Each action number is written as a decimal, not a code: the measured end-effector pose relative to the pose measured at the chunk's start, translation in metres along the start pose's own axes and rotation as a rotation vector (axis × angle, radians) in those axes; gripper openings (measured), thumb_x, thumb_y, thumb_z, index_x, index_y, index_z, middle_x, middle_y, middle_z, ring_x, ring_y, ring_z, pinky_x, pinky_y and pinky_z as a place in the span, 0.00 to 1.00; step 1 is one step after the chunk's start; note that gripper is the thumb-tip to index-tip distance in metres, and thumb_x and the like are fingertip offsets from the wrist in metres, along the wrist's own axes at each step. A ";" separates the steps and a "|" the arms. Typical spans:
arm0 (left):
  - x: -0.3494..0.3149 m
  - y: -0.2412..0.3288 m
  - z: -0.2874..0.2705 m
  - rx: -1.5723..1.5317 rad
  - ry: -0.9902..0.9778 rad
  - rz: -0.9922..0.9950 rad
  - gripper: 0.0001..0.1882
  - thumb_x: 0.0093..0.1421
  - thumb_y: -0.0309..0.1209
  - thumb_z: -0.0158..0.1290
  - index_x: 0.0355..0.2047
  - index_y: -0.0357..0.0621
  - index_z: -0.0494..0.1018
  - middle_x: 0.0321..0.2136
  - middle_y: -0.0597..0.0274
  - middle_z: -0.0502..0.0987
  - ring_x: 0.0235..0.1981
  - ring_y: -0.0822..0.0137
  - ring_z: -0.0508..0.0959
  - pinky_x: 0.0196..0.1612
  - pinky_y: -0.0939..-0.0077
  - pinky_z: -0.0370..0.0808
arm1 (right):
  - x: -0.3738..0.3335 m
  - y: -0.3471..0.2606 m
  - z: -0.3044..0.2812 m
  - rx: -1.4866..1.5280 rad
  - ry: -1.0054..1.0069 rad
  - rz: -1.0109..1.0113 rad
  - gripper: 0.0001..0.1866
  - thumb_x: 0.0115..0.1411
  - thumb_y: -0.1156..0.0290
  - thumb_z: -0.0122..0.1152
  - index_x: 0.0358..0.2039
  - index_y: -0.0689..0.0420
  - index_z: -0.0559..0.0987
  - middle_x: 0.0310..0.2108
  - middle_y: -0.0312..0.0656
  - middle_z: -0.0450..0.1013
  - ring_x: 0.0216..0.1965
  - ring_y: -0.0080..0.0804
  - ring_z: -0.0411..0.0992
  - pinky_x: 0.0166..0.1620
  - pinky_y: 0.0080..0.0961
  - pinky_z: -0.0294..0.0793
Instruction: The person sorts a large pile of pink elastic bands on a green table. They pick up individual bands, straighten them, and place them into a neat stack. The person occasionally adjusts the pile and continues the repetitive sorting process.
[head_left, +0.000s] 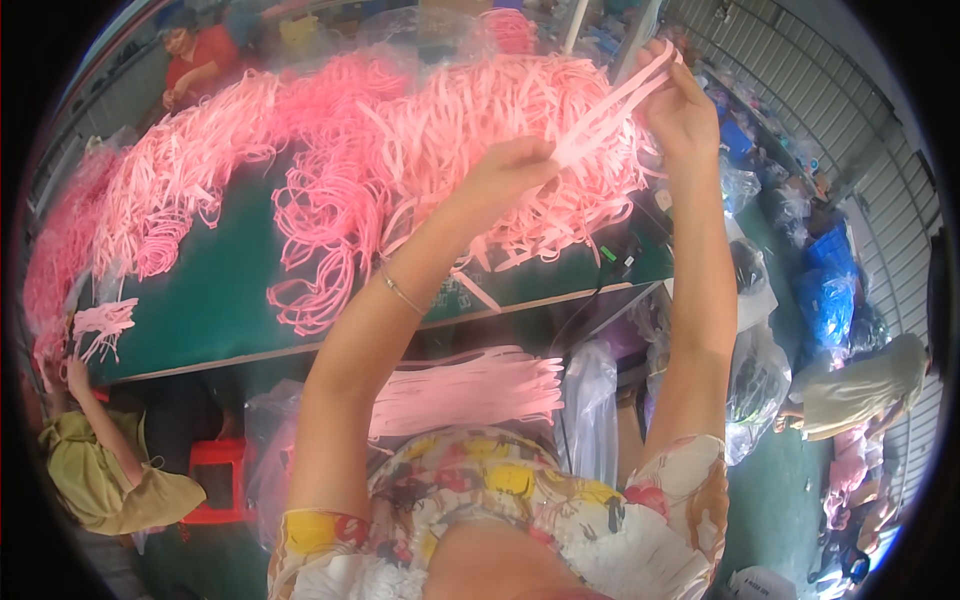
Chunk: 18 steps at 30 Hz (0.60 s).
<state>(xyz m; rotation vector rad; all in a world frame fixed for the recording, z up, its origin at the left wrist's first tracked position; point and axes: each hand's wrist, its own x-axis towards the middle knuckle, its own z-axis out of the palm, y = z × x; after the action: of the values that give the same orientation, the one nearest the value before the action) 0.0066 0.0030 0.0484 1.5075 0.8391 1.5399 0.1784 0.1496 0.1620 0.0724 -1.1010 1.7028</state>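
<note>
A few light pink flat straps stretch between my two hands above the table, rising toward the right. My left hand is closed on their lower end, with the thumb on top. Higher up, at the far right, my right hand grips the other end, where the straps loop over the fingers. Beneath and behind both hands spreads a large loose heap of pink straps. Across my lap lies a neat bundle of long pink straps.
Tangled brighter pink cords lie on the green table, left of my arms. A co-worker in olive handles pink straps at the left, near a red stool. Another person in red is across the table. Plastic bags stand at right.
</note>
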 end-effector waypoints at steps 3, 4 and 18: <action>-0.031 0.024 0.001 -0.027 0.040 -0.135 0.07 0.59 0.28 0.47 0.35 0.40 0.72 0.24 0.70 0.70 0.26 0.79 0.70 0.30 0.86 0.66 | -0.013 -0.003 0.007 0.020 0.116 -0.006 0.14 0.61 0.75 0.45 0.47 0.65 0.66 0.48 0.50 0.67 0.51 0.46 0.65 0.55 0.42 0.64; -0.044 0.035 0.004 -0.043 0.059 -0.196 0.07 0.59 0.28 0.47 0.35 0.40 0.72 0.23 0.70 0.69 0.25 0.79 0.69 0.28 0.86 0.66 | -0.017 -0.002 0.005 0.035 0.139 -0.004 0.14 0.61 0.74 0.45 0.47 0.65 0.66 0.48 0.50 0.67 0.51 0.45 0.65 0.55 0.42 0.64; -0.169 0.028 -0.021 -0.022 0.013 -0.456 0.06 0.57 0.26 0.50 0.34 0.36 0.72 0.26 0.65 0.74 0.28 0.78 0.71 0.32 0.82 0.70 | -0.105 0.009 0.021 -0.314 0.114 0.053 0.13 0.62 0.74 0.45 0.46 0.67 0.67 0.35 0.50 0.74 0.35 0.36 0.75 0.38 0.28 0.76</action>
<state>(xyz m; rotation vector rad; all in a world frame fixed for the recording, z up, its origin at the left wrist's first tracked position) -0.0235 -0.1584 -0.0057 1.1861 1.0826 1.2149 0.2086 0.0587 0.1130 -0.2507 -1.2791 1.5405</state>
